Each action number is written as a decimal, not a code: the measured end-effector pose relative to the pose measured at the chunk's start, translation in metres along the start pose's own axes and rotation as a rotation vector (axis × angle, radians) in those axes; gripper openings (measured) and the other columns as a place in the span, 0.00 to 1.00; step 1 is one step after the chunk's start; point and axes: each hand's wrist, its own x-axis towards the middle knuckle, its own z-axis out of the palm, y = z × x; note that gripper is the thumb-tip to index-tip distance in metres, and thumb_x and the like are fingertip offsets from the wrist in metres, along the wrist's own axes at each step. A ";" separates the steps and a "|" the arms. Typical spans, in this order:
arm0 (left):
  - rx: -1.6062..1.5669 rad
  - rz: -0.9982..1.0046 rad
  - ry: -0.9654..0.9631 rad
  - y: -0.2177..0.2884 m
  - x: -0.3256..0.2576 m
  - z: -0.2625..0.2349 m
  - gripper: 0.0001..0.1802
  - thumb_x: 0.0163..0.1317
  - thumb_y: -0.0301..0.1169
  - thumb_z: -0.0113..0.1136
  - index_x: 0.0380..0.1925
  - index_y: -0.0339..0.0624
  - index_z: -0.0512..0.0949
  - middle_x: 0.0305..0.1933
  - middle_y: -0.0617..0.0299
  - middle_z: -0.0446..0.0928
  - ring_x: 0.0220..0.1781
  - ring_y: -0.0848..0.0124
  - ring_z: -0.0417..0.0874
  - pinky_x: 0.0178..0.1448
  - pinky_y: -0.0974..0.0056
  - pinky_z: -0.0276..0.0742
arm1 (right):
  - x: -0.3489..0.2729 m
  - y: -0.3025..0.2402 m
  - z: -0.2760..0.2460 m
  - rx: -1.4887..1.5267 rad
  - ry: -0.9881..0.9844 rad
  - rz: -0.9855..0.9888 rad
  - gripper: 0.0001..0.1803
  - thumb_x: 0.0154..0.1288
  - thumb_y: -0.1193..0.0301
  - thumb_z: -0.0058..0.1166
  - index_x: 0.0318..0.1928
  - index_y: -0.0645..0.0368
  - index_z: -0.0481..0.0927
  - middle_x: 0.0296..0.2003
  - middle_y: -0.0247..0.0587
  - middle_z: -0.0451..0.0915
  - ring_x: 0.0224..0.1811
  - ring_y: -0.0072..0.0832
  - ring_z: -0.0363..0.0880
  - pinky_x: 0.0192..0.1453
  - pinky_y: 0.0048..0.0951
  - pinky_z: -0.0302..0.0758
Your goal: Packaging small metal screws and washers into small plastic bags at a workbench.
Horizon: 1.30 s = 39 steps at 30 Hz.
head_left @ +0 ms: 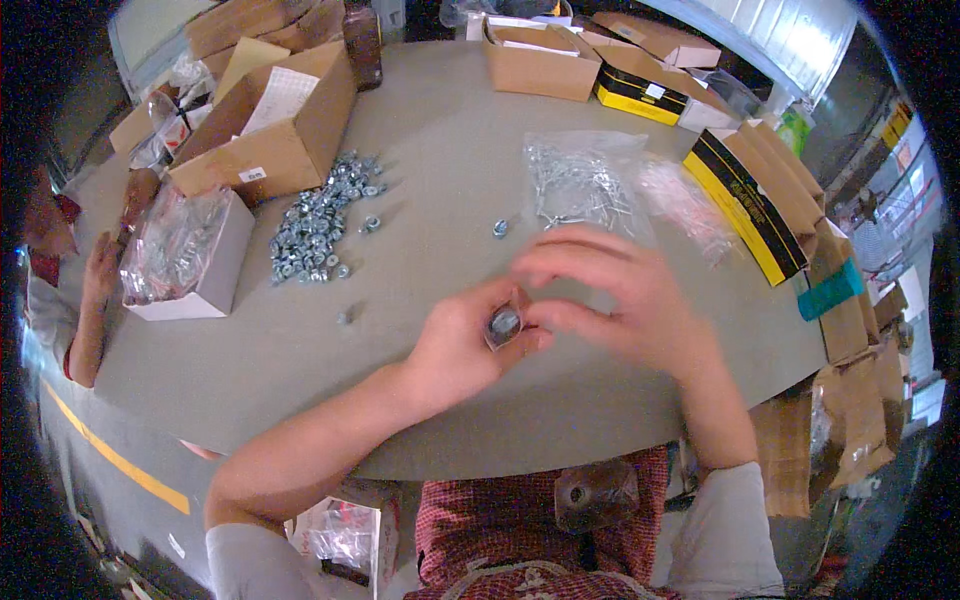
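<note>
My left hand (462, 345) pinches a small round metal piece (503, 324), a nut or washer, between thumb and fingers over the grey table (300, 340). My right hand (610, 295) is right beside it, its fingertips touching the same piece. A pile of metal nuts (318, 222) lies to the left. A clear bag of bolts (578, 185) lies just beyond my right hand. One loose nut (499, 228) and another small loose nut (345, 317) lie on the table.
Open cardboard boxes ring the table: one (265, 130) at back left, a white box with bagged parts (185, 260) at left, yellow-and-black boxes (760, 195) at right. Another person's arm (92, 300) rests at the left edge.
</note>
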 end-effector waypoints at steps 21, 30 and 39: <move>-1.050 -0.096 -0.069 0.006 0.017 -0.048 0.10 0.67 0.38 0.59 0.35 0.44 0.74 0.33 0.64 0.76 0.39 0.68 0.79 0.49 0.62 0.73 | -0.028 0.102 -0.039 -0.694 -0.200 0.551 0.12 0.50 0.64 0.61 0.28 0.60 0.84 0.29 0.52 0.84 0.33 0.48 0.83 0.40 0.46 0.79; -1.333 -0.136 -0.081 0.005 0.023 -0.057 0.09 0.68 0.35 0.61 0.32 0.44 0.77 0.32 0.63 0.78 0.36 0.68 0.81 0.45 0.61 0.80 | -0.031 0.093 -0.034 -0.689 -0.322 0.598 0.11 0.50 0.66 0.59 0.28 0.62 0.82 0.29 0.51 0.83 0.32 0.46 0.82 0.39 0.44 0.77; -1.269 -0.130 -0.058 0.009 0.021 -0.056 0.09 0.69 0.35 0.61 0.33 0.44 0.76 0.32 0.64 0.77 0.37 0.69 0.81 0.46 0.63 0.80 | -0.021 0.081 -0.012 -0.613 -0.270 0.561 0.16 0.55 0.62 0.54 0.29 0.65 0.82 0.30 0.57 0.83 0.35 0.51 0.82 0.41 0.46 0.77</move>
